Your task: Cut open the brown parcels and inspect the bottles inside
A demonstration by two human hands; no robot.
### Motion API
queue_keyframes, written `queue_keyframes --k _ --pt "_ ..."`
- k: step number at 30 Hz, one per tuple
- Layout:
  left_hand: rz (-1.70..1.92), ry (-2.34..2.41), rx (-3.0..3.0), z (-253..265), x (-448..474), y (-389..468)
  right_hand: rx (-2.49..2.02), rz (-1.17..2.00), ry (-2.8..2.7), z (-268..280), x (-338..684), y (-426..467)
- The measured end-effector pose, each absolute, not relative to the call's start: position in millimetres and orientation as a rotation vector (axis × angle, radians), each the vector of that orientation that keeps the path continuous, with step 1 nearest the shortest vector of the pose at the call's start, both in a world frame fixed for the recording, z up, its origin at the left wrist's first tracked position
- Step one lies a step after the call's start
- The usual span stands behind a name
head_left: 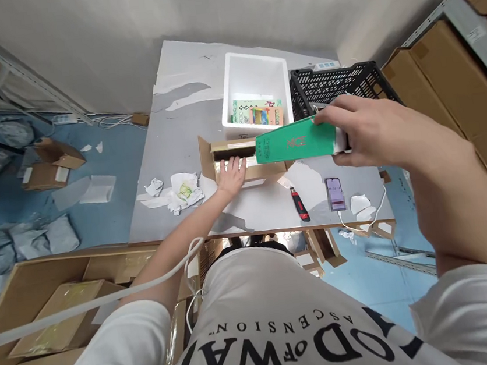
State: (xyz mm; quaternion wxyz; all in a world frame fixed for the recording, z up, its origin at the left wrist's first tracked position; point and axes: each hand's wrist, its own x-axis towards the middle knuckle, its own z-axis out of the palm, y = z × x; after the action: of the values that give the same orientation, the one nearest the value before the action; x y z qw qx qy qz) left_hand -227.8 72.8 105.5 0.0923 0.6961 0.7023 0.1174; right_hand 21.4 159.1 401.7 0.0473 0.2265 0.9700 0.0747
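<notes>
My right hand [354, 126] grips one end of a long green box [296, 141] with red lettering, held level above the table. Its far end is over the right part of an opened cardboard carton [264, 172]. My left hand [231, 175] rests on the carton's near edge, fingers spread and reaching over the opening. The carton's left end flap stands out, and its inside looks dark. Behind it is a white foam box [227, 99] with printed green and orange packets [262, 113] in it.
A red and black utility knife [299, 204] and a phone [335, 194] on a cable lie near the table's front edge. Crumpled paper [185, 190] is at left. A black plastic crate [341, 80] stands back right. Cartons [60, 314] flank the table.
</notes>
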Motion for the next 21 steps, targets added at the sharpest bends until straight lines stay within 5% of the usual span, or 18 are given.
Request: queue_keyframes --k 4,13,21 --pt "0.292 2.076 2.059 107.7 -244.5 92.8 0.692 0.112 2.805 375.6 20.0 129.6" --pt "0.303 2.080 2.036 106.0 -243.1 77.6 0.584 -0.033 2.458 199.8 -59.4 95.3" --pt "0.682 1.824 2.045 99.2 -222.5 18.7 0.566 -0.110 2.470 172.9 -83.5 89.7"
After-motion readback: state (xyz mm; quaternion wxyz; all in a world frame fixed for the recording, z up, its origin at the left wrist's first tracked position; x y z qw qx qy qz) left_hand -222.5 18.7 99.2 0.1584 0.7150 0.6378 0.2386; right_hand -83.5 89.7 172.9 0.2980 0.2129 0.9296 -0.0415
